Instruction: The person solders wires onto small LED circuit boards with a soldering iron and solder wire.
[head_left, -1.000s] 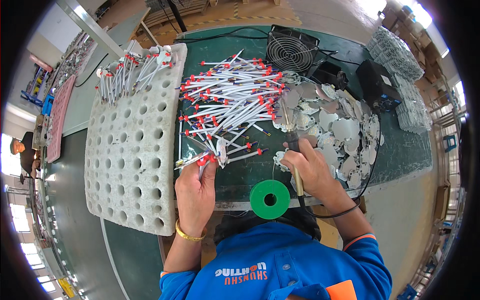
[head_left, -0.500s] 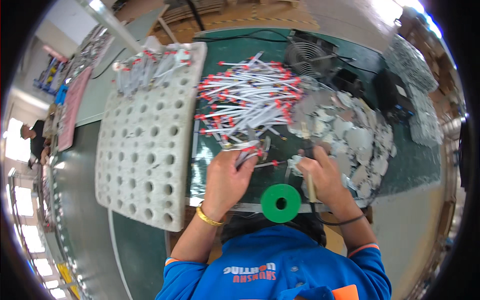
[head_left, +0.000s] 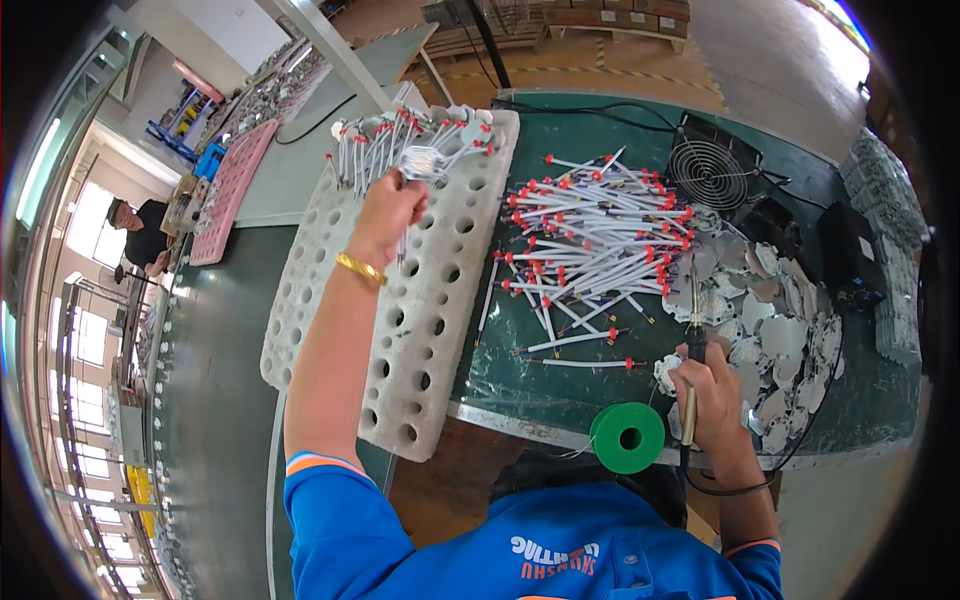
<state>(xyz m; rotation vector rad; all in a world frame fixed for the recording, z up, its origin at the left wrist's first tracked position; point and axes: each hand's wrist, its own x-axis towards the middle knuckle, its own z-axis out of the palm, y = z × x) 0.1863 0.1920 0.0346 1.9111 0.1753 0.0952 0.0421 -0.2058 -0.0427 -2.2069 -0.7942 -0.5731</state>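
My left hand (head_left: 388, 215) is out over the foam tray (head_left: 345, 290), closed on a round, silvery plate (head_left: 422, 163); a thin white wire hangs below the fingers. Just beyond, several white wires with red ends (head_left: 375, 150) stand in the tray's far part, some with plates attached. My right hand (head_left: 718, 395) grips a soldering iron (head_left: 689, 415), its tip pointing away from me. A small pale plate (head_left: 667, 375) lies at that hand's fingertips. Left of it, one loose wire (head_left: 590, 363) lies on the table. A green solder spool (head_left: 628, 438) sits at the table's front edge.
A big heap of white wires with red ends (head_left: 590, 235) covers the middle of the green table. Flat silvery plates (head_left: 780, 345) pile up on the right. A fan (head_left: 712, 170) and a black box (head_left: 852, 250) stand behind. Another person (head_left: 145, 230) is far left.
My left hand has moved from the table's middle, left and away, to over the foam tray with the plate. The right hand keeps the iron. The view has swung left.
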